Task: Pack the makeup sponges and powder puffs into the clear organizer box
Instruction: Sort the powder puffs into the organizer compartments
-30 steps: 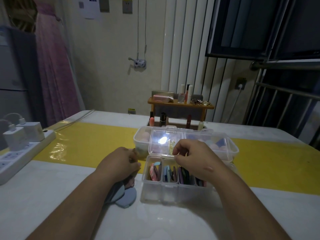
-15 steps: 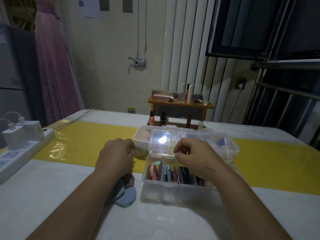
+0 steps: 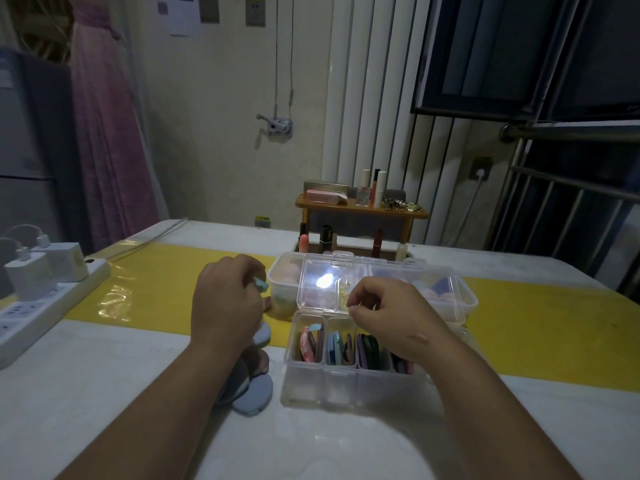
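Left hand (image 3: pixel 225 303) pinches a teal sponge (image 3: pixel 261 284). The box (image 3: pixel 346 379) lies just to its right, compartments in a sideways row, directly under the right hand (image 3: pixel 391 315). That hand's curled fingers are at the lid (image 3: pixel 322 289); gripping or not, can't tell.

A white power strip (image 3: pixel 41 313) with two chargers (image 3: pixel 46 268) lies at the counter's (image 3: pixel 104 382) left edge. A yellow mat (image 3: pixel 166 282) crosses the counter. Behind it, a small wooden shelf (image 3: pixel 360 212) carries cosmetics.

Open organizer box (image 3: pixel 349 384), puffs (image 3: pixel 370 345) upright inside
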A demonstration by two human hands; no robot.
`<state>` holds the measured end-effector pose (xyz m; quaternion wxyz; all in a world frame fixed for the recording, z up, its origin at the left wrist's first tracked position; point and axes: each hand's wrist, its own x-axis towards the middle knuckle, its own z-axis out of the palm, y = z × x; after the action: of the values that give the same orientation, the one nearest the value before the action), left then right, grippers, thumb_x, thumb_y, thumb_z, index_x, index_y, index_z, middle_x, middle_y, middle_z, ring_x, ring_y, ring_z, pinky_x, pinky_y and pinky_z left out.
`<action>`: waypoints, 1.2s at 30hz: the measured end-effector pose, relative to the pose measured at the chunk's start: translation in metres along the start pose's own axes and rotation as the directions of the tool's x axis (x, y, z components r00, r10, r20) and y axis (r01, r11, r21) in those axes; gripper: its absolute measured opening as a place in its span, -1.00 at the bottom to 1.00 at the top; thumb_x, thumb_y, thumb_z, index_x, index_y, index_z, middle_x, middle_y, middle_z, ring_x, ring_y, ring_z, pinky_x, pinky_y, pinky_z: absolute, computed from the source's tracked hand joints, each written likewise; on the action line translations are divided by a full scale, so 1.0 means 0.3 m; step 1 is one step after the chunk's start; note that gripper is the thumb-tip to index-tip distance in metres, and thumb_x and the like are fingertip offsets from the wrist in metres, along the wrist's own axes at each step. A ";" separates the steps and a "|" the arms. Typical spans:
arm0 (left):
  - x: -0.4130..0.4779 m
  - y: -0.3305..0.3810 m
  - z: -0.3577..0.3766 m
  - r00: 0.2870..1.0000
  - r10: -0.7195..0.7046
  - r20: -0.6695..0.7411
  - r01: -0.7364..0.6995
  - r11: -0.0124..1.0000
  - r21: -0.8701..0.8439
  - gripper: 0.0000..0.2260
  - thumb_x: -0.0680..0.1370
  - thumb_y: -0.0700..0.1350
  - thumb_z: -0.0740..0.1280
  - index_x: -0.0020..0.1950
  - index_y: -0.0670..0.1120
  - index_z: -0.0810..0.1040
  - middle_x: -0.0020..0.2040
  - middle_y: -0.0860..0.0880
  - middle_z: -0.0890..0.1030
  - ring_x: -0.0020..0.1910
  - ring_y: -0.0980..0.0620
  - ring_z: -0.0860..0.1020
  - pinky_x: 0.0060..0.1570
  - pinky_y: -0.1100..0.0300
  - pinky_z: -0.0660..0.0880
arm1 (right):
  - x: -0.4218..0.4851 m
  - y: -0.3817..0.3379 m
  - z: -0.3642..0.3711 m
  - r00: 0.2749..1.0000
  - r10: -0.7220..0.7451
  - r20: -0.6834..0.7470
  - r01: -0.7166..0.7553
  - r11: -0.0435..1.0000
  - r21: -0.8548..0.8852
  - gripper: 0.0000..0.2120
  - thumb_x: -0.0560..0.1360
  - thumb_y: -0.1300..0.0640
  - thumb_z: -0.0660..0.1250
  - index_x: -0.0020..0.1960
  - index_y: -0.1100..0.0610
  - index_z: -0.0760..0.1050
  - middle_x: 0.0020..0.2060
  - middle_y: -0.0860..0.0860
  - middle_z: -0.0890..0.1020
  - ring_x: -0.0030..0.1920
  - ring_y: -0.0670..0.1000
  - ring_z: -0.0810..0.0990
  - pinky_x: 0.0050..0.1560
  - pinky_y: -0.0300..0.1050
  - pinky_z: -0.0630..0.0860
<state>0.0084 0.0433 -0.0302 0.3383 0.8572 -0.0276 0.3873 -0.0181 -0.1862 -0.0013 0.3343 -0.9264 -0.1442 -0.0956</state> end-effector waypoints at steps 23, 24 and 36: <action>-0.045 0.121 0.012 0.941 -0.069 0.330 0.283 0.694 -0.662 -0.69 0.47 -0.50 0.31 -0.08 -0.10 0.63 -0.12 0.01 0.66 -0.11 0.16 0.64 -0.16 0.31 0.57 | 0.005 -0.026 0.010 0.995 -0.023 0.094 0.000 0.972 0.236 -0.74 0.60 0.09 0.27 0.21 -0.22 0.46 0.12 -0.21 0.55 0.03 -0.11 0.59 -0.03 -0.16 0.62; -0.048 0.121 0.015 0.935 -0.054 0.350 0.288 0.693 -0.661 -0.70 0.47 -0.49 0.32 -0.08 -0.10 0.64 -0.11 0.01 0.66 -0.08 0.13 0.64 -0.14 0.29 0.57 | 0.004 -0.028 0.010 0.996 -0.022 0.089 0.000 0.971 0.239 -0.74 0.60 0.11 0.27 0.22 -0.18 0.49 0.13 -0.20 0.57 0.02 -0.11 0.60 -0.05 -0.19 0.61; -0.049 0.090 0.041 0.853 -0.177 0.492 0.366 0.873 -0.321 -0.88 0.51 -0.22 0.40 -0.14 0.00 0.66 -0.07 -0.04 0.58 -0.17 0.06 0.53 -0.22 0.18 0.46 | -0.002 -0.008 -0.076 0.977 0.080 -0.199 -0.017 0.955 0.297 -0.87 0.51 0.23 0.33 -0.15 0.08 0.62 -0.19 0.03 0.64 -0.08 0.04 0.60 -0.06 -0.05 0.57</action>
<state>-0.0023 0.0119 -0.0311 0.5442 0.8292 -0.0597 0.1126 -0.0212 -0.1993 0.0171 0.4837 -0.8546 -0.0979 -0.1615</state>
